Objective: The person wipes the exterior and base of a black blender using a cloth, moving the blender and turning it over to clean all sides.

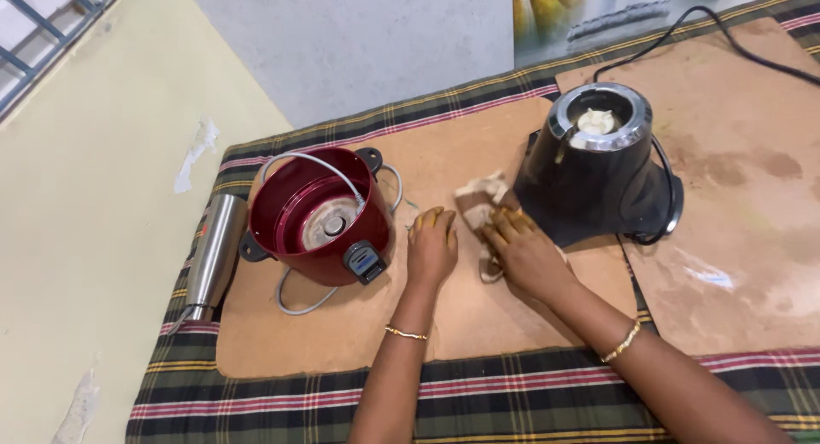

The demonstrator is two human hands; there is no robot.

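Head view: right hand (pixel 523 254) fingers grasp cloth (pixel 480 200) (beside black mixer base (pixel 589 183)); left hand (pixel 432 246) lies released.

right hand (pixel 523 254) presses a cloth (pixel 480 203) against the black mixer base (pixel 594 175); left hand (pixel 432 246) rests flat on the board (pixel 478 311).

Cooker (pixel 320 217) left of mixer base (pixel 589 166)

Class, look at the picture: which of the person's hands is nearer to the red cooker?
Left. The left hand lies flat on the board just beside the red cooker; the right hand rests farther off, on the cloth by the black mixer base.
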